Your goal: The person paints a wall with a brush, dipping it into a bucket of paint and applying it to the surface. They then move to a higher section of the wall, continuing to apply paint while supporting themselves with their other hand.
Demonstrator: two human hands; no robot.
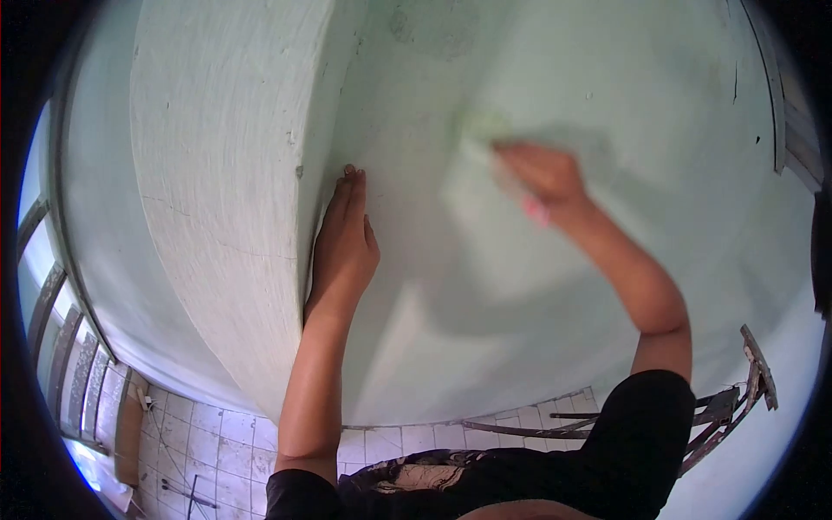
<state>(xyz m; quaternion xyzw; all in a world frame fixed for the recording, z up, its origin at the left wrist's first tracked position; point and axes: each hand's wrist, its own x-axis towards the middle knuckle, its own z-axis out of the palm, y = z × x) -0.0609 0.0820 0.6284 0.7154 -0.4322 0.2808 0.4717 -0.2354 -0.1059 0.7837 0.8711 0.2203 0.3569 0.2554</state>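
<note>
My left hand (346, 243) lies flat with its fingers stretched upward along the side of a pale green wall pillar (221, 147), in the corner where the pillar meets the wall. It holds nothing. My right hand (546, 178) is raised against the pale green wall (416, 286), its fingers closed and smeared by motion. At its fingertips is a pale green-and-white thing (478, 139), too blurred to tell whether it is a cloth or a sponge. A small pink patch (536, 210) shows near the wrist.
A barred window (65, 347) stands at the far left. White floor tiles (204, 442) lie below, with a thin dark stand (195, 496) on them. Dark furniture with curved legs (732, 407) is at lower right. A wooden frame edge (776, 113) runs down the upper right.
</note>
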